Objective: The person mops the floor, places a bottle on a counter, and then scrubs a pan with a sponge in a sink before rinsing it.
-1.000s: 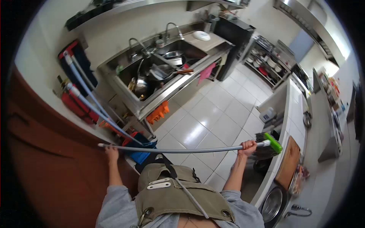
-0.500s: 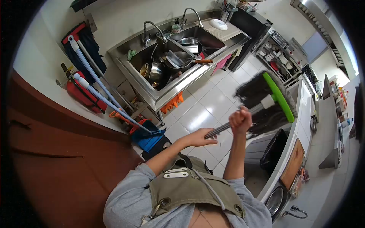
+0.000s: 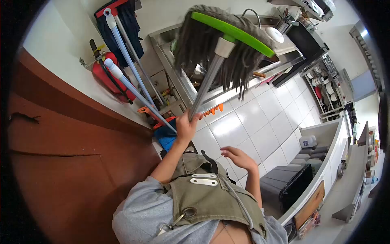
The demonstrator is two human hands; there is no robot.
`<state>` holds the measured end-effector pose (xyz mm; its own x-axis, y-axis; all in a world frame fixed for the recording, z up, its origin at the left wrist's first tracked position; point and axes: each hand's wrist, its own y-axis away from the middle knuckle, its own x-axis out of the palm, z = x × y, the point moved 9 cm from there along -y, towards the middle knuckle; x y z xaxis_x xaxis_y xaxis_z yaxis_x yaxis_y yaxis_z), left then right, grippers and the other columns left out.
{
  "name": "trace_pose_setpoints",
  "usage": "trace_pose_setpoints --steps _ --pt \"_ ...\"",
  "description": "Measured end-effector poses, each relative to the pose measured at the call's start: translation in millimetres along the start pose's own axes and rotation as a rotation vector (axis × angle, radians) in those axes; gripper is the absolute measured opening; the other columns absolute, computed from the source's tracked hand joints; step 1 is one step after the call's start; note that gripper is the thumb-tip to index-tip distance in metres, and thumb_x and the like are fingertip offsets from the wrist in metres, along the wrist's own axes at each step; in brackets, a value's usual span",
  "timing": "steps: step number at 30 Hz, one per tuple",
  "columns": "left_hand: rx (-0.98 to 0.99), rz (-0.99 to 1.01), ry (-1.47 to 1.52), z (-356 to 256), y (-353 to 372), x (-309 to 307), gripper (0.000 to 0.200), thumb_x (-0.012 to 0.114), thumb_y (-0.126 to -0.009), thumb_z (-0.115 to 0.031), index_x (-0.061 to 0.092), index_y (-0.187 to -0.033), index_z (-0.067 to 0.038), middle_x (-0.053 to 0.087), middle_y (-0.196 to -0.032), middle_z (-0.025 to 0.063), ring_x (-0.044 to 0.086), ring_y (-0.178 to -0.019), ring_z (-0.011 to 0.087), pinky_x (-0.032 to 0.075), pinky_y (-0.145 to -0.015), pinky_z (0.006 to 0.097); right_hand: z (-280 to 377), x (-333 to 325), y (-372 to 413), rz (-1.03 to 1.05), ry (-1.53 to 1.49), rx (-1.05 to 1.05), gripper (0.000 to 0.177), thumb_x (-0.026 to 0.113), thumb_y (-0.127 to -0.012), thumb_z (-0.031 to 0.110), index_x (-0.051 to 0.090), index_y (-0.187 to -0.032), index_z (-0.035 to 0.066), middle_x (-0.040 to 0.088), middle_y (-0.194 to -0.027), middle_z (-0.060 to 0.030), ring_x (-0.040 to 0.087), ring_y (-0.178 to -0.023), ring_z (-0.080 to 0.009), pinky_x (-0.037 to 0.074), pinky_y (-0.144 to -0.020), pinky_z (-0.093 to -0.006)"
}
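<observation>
My left hand (image 3: 187, 127) is wrapped round the grey metal handle of a mop (image 3: 208, 81). Its head is uppermost, with a bright green bar and dark grey strings that hang down in front of the sink. To the right and lower, my right hand (image 3: 240, 158) holds nothing; its fingers are apart and bent a little, away from the handle. The mop strings hide most of the double sink (image 3: 164, 51). The lower end of the handle is hidden behind my left hand and forearm.
On the left wall hang a fire extinguisher (image 3: 106, 75) and a dark cloth (image 3: 129, 30); pole handles (image 3: 136, 91) lean there. A brown door (image 3: 65, 171) stands at the left. Right of me are a grey bin with a black liner (image 3: 294, 189) and a counter with a wooden board (image 3: 309, 207).
The mop head has swung up and left, from over the floor to in front of the sink. My right hand has let go of the handle. My left hand has risen slightly leftward.
</observation>
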<state>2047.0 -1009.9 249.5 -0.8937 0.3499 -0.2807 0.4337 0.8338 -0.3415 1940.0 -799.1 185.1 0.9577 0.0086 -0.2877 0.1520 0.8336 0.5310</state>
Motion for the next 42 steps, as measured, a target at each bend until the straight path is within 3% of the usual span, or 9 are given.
trace_pose_setpoints --steps 5,11,23,24,32,35,38,41,42 --pt "-0.003 -0.172 -0.182 35.3 -36.5 -30.7 0.033 0.061 -0.082 -0.033 0.056 -0.083 0.000 0.056 -0.064 0.0188 0.055 -0.060 0.0383 0.042 -0.052 0.0396 -164.4 72.0 -30.3 0.157 -0.038 0.300 0.034 0.043 -0.089 0.027 0.057 -0.107 0.002 0.062 -0.098 -0.0132 0.056 -0.095 -0.0201 0.043 -0.083 -0.0311" --pt "0.041 -0.406 -0.200 34.0 -89.5 -66.9 0.029 0.060 -0.084 -0.028 0.054 -0.079 0.001 0.052 -0.058 0.0154 0.050 -0.052 0.0326 0.040 -0.049 0.0358 -270.8 127.3 -50.0 -0.034 -0.490 0.396 0.032 0.045 -0.087 0.027 0.058 -0.104 0.003 0.060 -0.097 -0.0092 0.054 -0.091 -0.0191 0.042 -0.083 -0.0301" --pt "0.098 -0.733 0.049 50.2 -148.5 -79.4 0.036 0.051 -0.090 -0.028 0.051 -0.079 0.006 0.051 -0.064 0.0085 0.050 -0.057 0.0179 0.041 -0.053 0.0292 -335.9 160.6 28.2 -0.176 -0.542 0.554 0.037 0.048 -0.086 0.032 0.055 -0.108 0.003 0.060 -0.093 -0.0094 0.054 -0.089 -0.0206 0.042 -0.082 -0.0321" --pt "0.280 -0.832 -0.049 47.6 -155.2 -90.1 0.039 0.051 -0.090 -0.029 0.051 -0.078 0.008 0.052 -0.062 0.0093 0.050 -0.054 0.0186 0.043 -0.052 0.0303 -338.7 161.0 28.3 -0.181 -0.532 0.547 0.037 0.048 -0.086 0.032 0.055 -0.108 0.003 0.060 -0.093 -0.0094 0.054 -0.089 -0.0207 0.042 -0.082 -0.0322" --pt "0.316 -1.033 -0.163 18.3 -208.6 -124.6 0.042 0.050 -0.091 -0.025 0.051 -0.064 0.007 0.051 -0.055 0.0076 0.047 -0.049 0.0152 0.039 -0.046 0.0285 -334.0 164.4 11.8 -0.205 -0.461 0.412 0.038 0.049 -0.086 0.032 0.054 -0.109 0.003 0.060 -0.091 -0.0092 0.054 -0.088 -0.0213 0.042 -0.082 -0.0327" --pt "0.271 -1.017 -0.099 29.3 -215.5 -125.7 0.040 0.048 -0.091 -0.023 0.051 -0.066 0.009 0.052 -0.056 0.0090 0.050 -0.051 0.0161 0.041 -0.048 0.0274 -320.9 152.7 6.2 -0.156 -0.469 0.764 0.036 0.048 -0.087 0.027 0.054 -0.110 0.000 0.060 -0.095 -0.0079 0.054 -0.088 -0.0176 0.044 -0.078 -0.0294" --pt "0.339 -1.019 0.028 50.1 -216.2 -123.2 0.032 0.048 -0.091 -0.019 0.053 -0.079 0.011 0.057 -0.068 0.0125 0.052 -0.056 0.0157 0.044 -0.051 0.0257 -337.7 163.8 -4.9 -0.181 -0.562 0.712 0.036 0.048 -0.085 0.025 0.054 -0.111 0.001 0.061 -0.092 -0.0081 0.055 -0.086 -0.0180 0.044 -0.076 -0.0293" --pt "0.454 -0.912 -0.064 80.5 -217.7 -124.5 0.026 0.048 -0.088 -0.013 0.052 -0.096 0.012 0.060 -0.083 0.0196 0.057 -0.063 0.0238 0.048 -0.058 0.0303 -338.2 167.9 -3.5 -0.173 -0.558 0.698 0.036 0.048 -0.085 0.025 0.054 -0.111 0.001 0.061 -0.093 -0.0084 0.055 -0.086 -0.0185 0.044 -0.077 -0.0296" --pt "0.569 -0.940 -0.772 65.4 -204.7 -104.2 0.023 0.050 -0.087 -0.011 0.052 -0.093 0.011 0.060 -0.081 0.0207 0.058 -0.067 0.0260 0.047 -0.064 0.0315 -334.5 167.9 -3.5 -0.164 -0.524 0.669 0.036 0.048 -0.086 0.025 0.054 -0.112 0.001 0.061 -0.094 -0.0086 0.056 -0.086 -0.0190 0.045 -0.077 -0.0300"
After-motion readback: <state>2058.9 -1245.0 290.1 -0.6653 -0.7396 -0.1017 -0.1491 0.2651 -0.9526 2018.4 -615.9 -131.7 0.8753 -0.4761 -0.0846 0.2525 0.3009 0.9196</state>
